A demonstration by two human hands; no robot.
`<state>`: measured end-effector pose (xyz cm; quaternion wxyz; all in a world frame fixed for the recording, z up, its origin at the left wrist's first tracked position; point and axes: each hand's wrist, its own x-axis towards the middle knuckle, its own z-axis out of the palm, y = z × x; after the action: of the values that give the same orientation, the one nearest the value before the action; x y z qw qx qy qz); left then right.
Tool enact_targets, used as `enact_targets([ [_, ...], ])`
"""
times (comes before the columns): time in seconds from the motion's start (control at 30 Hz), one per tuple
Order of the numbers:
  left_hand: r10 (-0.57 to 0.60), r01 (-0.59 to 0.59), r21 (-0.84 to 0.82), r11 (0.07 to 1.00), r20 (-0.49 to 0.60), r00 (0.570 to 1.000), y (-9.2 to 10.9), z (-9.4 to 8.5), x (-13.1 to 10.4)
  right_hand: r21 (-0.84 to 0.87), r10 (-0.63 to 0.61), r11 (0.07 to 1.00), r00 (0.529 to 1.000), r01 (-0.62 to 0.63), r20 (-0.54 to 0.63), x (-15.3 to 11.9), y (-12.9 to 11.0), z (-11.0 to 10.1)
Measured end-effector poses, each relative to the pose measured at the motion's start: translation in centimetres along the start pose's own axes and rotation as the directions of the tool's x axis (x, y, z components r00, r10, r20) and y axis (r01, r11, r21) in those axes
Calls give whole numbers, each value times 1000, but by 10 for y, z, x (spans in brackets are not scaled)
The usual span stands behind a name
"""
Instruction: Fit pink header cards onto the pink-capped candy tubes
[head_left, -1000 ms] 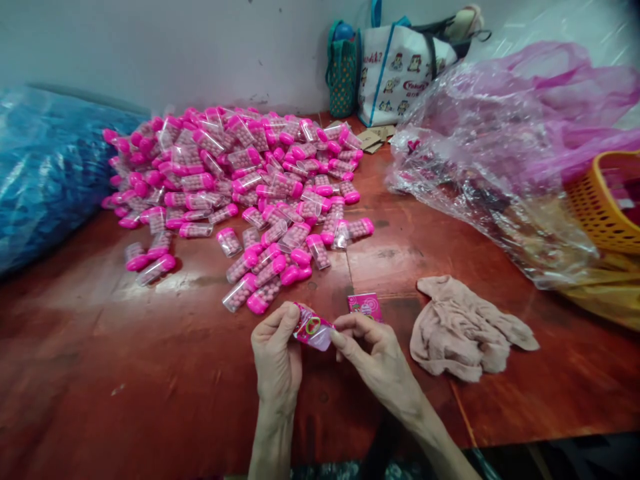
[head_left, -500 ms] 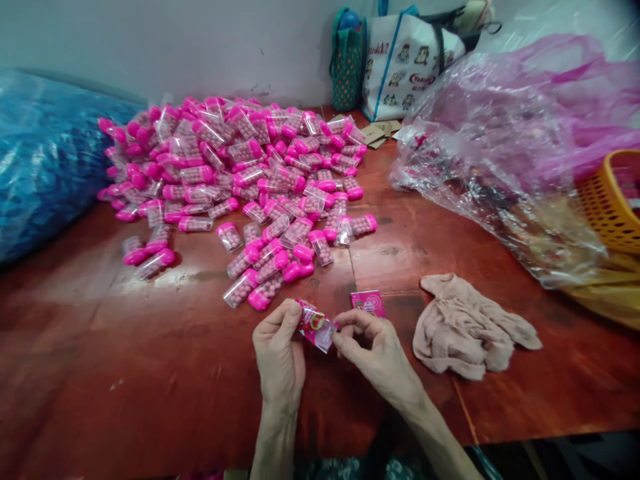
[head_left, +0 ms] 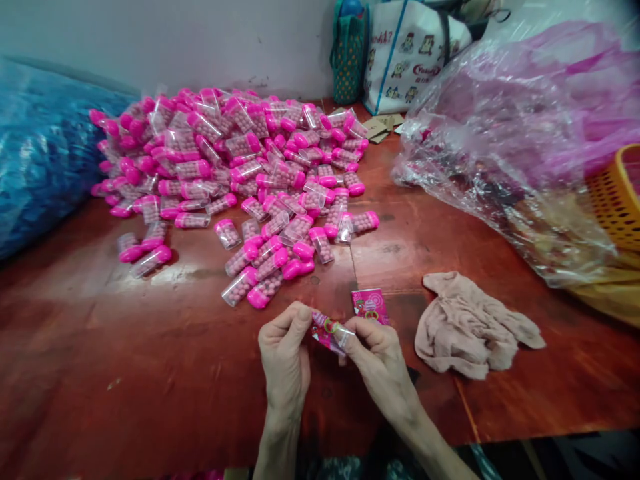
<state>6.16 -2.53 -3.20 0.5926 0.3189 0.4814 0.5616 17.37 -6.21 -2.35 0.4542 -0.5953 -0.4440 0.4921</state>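
Observation:
Between my two hands is a small pink printed plastic sleeve (head_left: 329, 332) with a clear end. My left hand (head_left: 286, 350) pinches its left end between thumb and fingers. At the clear right end, my right hand (head_left: 380, 360) grips it with thumb and forefinger. Just behind my right hand lies a flat stack of pink printed sleeves (head_left: 370, 305), partly covered by the fingers. Beyond the hands spreads a large pile of clear bottles with pink caps (head_left: 240, 147), filled with small pinkish balls.
A crumpled beige cloth (head_left: 475, 327) lies to the right on the red-brown table (head_left: 175, 360). A blue plastic sack (head_left: 45, 153) bulges at the left. Clear and pink plastic bags (head_left: 500, 147), an orange basket (head_left: 613, 200) and a white printed bag (head_left: 405, 60) stand at the back and right.
Both hands have shifted slightly right with the sleeve. My right thumb and fingers now cover more of the sleeve's clear end, and the sleeve is tilted differently.

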Motion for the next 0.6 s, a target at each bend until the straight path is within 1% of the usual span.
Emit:
enact_targets([
  [0.07, 18, -18, -5, 1000, -34, 999, 0, -1, 1, -83, -48, 995, 999, 48, 6, -1, 0, 1],
  [0.13, 61, -59, 35, 998, -47, 997, 0, -2, 2, -207, -144, 969, 988, 131, -48, -2, 1, 3],
  [0.17, 89, -86, 62, 994, -47, 995, 1, -2, 2, -274, -221, 942, 972, 192, -80, -1, 2, 4],
  [0.2, 109, -105, 83, 991, -45, 993, 1, -2, 2, -330, -310, 907, 945, 262, -102, -1, 3, 5],
  [0.27, 108, -105, 86, 991, -38, 993, 2, -3, 2, -394, -460, 832, 882, 391, -97, 1, 2, 7],
  [0.33, 75, -74, 40, 996, -39, 996, 4, -5, 1, -408, -538, 784, 840, 468, -69, 3, 1, 10],
  [0.4, 39, -40, -15, 999, -61, 997, 6, -9, 0, -427, -554, 759, 832, 491, -29, 4, -2, 13],
  [0.47, -13, 5, -69, 998, -116, 993, 8, -15, 0, -446, -519, 752, 853, 485, 53, 4, -3, 16],
  [0.53, -77, 54, -118, 992, -196, 978, 12, -25, 2, -457, -474, 748, 869, 481, 140, 5, -3, 17],
  [0.57, -93, 59, -139, 988, -254, 963, 15, -30, 4, -473, -470, 739, 870, 479, 147, 7, -4, 18],
  [0.6, -94, 45, -157, 987, -323, 942, 18, -36, 7, -496, -479, 727, 869, 474, 127, 10, -5, 19],
])
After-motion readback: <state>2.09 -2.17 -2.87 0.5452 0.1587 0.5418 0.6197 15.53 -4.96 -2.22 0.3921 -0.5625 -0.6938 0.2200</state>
